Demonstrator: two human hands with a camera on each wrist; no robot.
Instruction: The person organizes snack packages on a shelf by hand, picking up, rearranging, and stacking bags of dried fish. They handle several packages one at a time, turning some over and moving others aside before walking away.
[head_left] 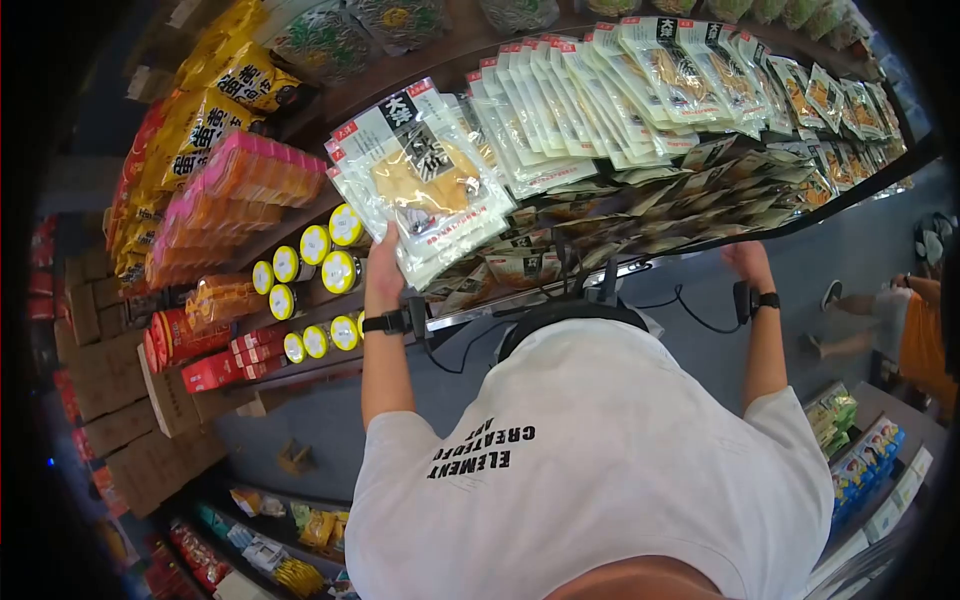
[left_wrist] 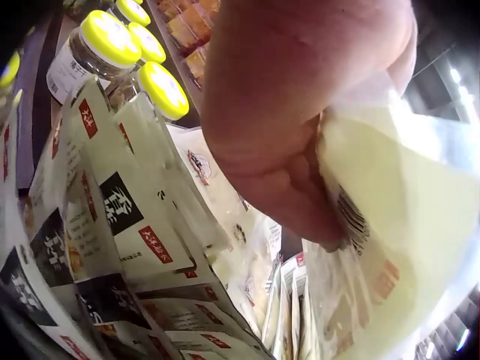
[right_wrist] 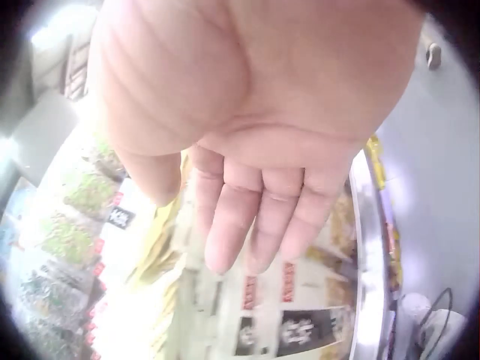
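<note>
My left hand (head_left: 384, 272) grips the lower left edge of a clear-and-white snack packet (head_left: 425, 175) at the left end of a packet row. In the left wrist view the fingers of the left hand (left_wrist: 300, 112) pinch the pale back of that packet (left_wrist: 397, 217), beside other upright packets (left_wrist: 142, 217). My right hand (head_left: 748, 262) is at the shelf's front edge, holding nothing. The right wrist view shows the right hand (right_wrist: 255, 127) palm on, fingers extended and slightly bent, over packets with red and black labels (right_wrist: 300, 330); whether it touches them I cannot tell.
Yellow-lidded jars (head_left: 340, 271), pink-edged packs (head_left: 240, 180) and yellow bags (head_left: 215, 120) stand on the left. More white packets (head_left: 570, 95) fill the shelf behind. Cables hang by the metal shelf edge (head_left: 480, 310). Another person in orange (head_left: 925, 345) is at the right, near a lower shelf.
</note>
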